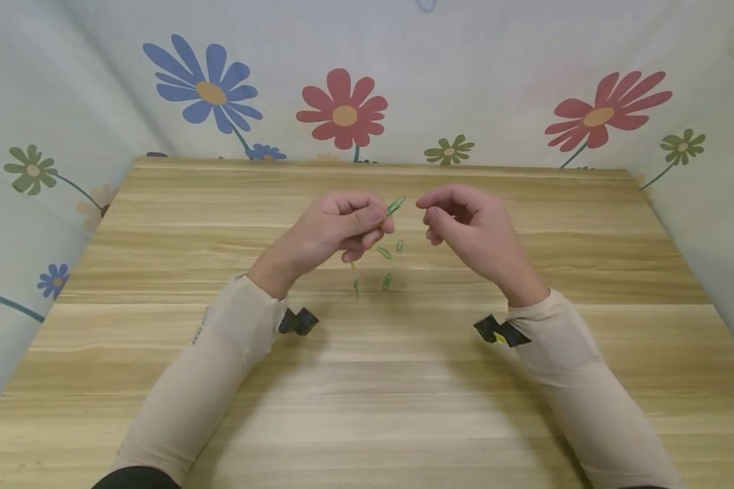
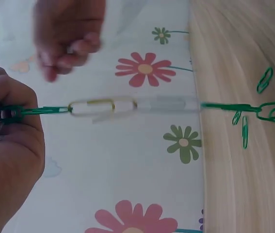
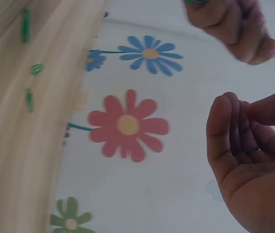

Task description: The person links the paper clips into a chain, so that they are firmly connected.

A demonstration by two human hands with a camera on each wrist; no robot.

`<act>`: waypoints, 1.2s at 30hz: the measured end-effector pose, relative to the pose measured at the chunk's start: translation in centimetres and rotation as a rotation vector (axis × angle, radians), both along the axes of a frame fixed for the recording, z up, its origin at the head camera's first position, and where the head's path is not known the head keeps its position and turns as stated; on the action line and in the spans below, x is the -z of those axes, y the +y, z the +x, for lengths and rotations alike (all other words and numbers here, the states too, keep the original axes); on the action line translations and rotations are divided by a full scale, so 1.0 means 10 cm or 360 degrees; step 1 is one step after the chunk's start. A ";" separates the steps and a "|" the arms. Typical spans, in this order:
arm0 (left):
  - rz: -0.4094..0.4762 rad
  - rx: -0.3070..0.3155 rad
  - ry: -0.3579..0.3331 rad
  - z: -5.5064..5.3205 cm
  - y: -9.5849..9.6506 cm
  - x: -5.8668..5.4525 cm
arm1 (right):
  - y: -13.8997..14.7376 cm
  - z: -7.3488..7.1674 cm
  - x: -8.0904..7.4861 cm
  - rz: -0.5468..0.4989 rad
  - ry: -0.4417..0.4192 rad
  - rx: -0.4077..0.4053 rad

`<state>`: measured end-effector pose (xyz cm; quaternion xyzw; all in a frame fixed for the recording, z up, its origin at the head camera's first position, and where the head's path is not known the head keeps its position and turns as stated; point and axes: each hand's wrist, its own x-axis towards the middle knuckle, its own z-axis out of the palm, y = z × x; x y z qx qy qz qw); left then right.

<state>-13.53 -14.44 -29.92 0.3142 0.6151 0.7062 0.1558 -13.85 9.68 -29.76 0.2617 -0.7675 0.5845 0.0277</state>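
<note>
My left hand (image 1: 350, 223) pinches a green paper clip (image 1: 396, 205) between thumb and fingers, above the table. From that hand runs a chain of linked paper clips. In the left wrist view it shows a green clip (image 2: 45, 110), a yellowish clip (image 2: 94, 101), a blurred whitish one (image 2: 166, 104) and green ones (image 2: 229, 106) at the far end. To the right, apart from the clips, my right hand (image 1: 472, 227) hovers with loosely bent fingers. Its thumb and fingertips (image 3: 220, 104) come close together, and I see nothing held between them.
Three loose green paper clips lie on the wooden table (image 1: 379, 380) below the hands: one leftmost (image 1: 384, 252), one beside it (image 1: 400, 246) and one nearer me (image 1: 387, 282). A flower-printed curtain (image 1: 397, 47) stands behind the table's far edge and along its sides.
</note>
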 end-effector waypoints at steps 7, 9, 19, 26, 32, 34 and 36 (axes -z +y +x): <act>0.0070 -0.0033 0.0027 -0.03 -0.10 -0.03 | -0.08 -0.32 0.44 0.0389 -0.0349 -0.0016; 0.0067 -0.0031 0.0025 -0.04 -0.10 -0.03 | -0.09 -0.40 0.57 0.0482 -0.0436 -0.0032; -0.0002 -0.0046 0.0026 -0.07 -0.09 -0.04 | -0.11 -0.57 0.87 0.0426 -0.0871 -0.0028; -0.0003 -0.0058 0.0040 -0.06 -0.12 -0.04 | -0.20 -0.60 0.97 0.0725 -0.0751 0.0063; -0.0025 -0.0065 0.0070 -0.07 -0.12 -0.04 | -0.28 -0.59 0.92 0.0949 -0.0670 0.0091; -0.0031 -0.0072 0.0074 -0.07 -0.12 -0.04 | -0.31 -0.59 0.89 0.1006 -0.0643 0.0084; -0.0029 -0.0071 0.0075 -0.07 -0.12 -0.04 | -0.33 -0.60 0.87 0.1046 -0.0630 0.0067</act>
